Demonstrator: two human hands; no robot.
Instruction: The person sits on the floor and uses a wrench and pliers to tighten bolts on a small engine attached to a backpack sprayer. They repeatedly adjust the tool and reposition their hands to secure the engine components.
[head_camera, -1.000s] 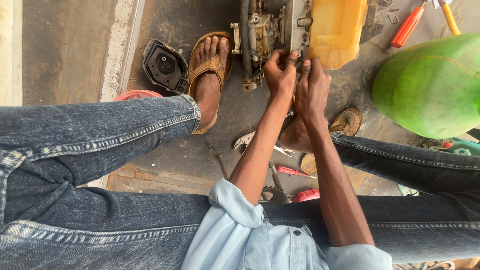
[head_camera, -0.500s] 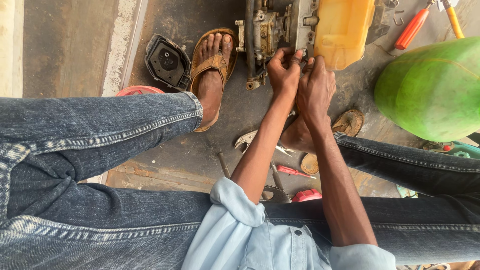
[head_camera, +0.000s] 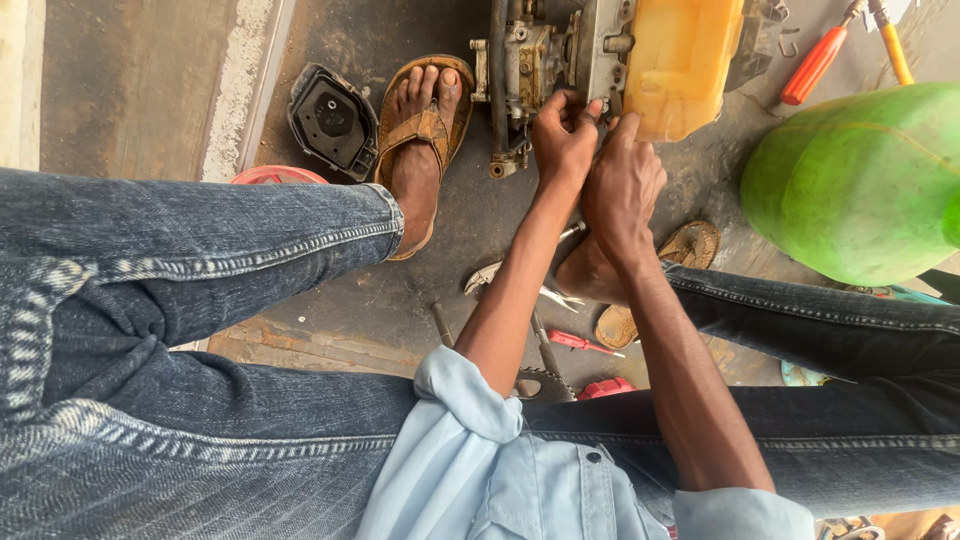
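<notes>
Both hands at a small engine on the floor.

Left hand (head_camera: 562, 128) pinches a small part on the engine (head_camera: 545, 55), fingers curled tight; right hand (head_camera: 622, 180) presses beside it under the yellow tank (head_camera: 682, 60), grip hidden, cannot tell. Sandalled foot (head_camera: 420, 140) left of engine, black cover (head_camera: 328, 118) beyond. Pliers (head_camera: 490, 275) lie under the forearms. Green drum (head_camera: 860, 180) right; orange-handled tool (head_camera: 815, 65) above it.
</notes>
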